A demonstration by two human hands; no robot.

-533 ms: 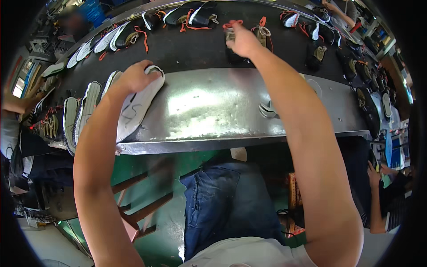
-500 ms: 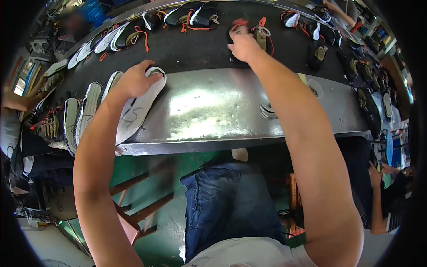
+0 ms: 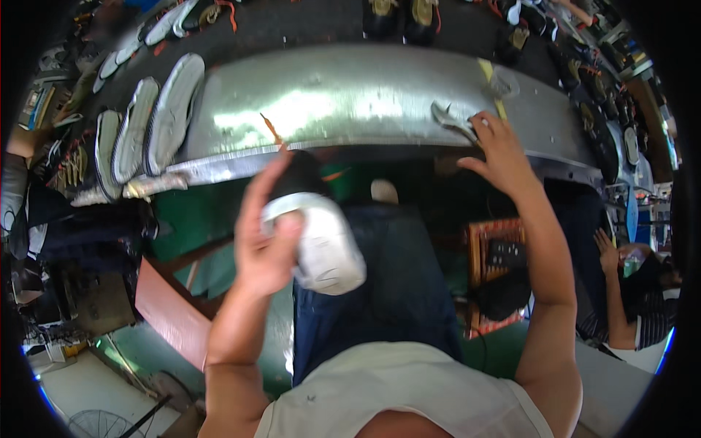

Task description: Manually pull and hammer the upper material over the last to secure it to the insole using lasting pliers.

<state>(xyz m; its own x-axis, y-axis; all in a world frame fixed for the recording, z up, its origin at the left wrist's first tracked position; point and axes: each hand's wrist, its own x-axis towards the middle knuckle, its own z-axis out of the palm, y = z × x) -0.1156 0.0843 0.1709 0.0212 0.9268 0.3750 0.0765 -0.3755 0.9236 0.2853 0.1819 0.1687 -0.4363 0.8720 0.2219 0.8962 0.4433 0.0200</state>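
Head view: a shiny metal worktop [image 3: 350,80] spans the scene in a bent band, its near edge curving in front of the person. Beyond it runs a dark belt [image 3: 299,36] with shoes spread along it, among them a pair of black shoes [image 3: 422,22] standing side by side near the upper middle. Below the worktop are the person's blue jeans [image 3: 380,292], and left of them a pinkish-red panel [image 3: 171,314] stands over the green floor [image 3: 171,226]. Three white soles [image 3: 174,109] lean in a row at the worktop's left end. The black-and-white shoe [image 3: 332,252] is off the worktop, tilted, in front of its near edge and over the lap, the black part pointing away and the white sole toward the body. The left hand [image 3: 266,252] is clamped on it, thumb pressed against the white. The right hand [image 3: 504,157] reaches to the worktop's near edge, thumb and fingers apart. Its fingertips overlap the end of a metal tool [image 3: 449,120] with a curved head; whether they grip it, I cannot tell. An orange lace [image 3: 270,128] sticks up beyond the left hand.
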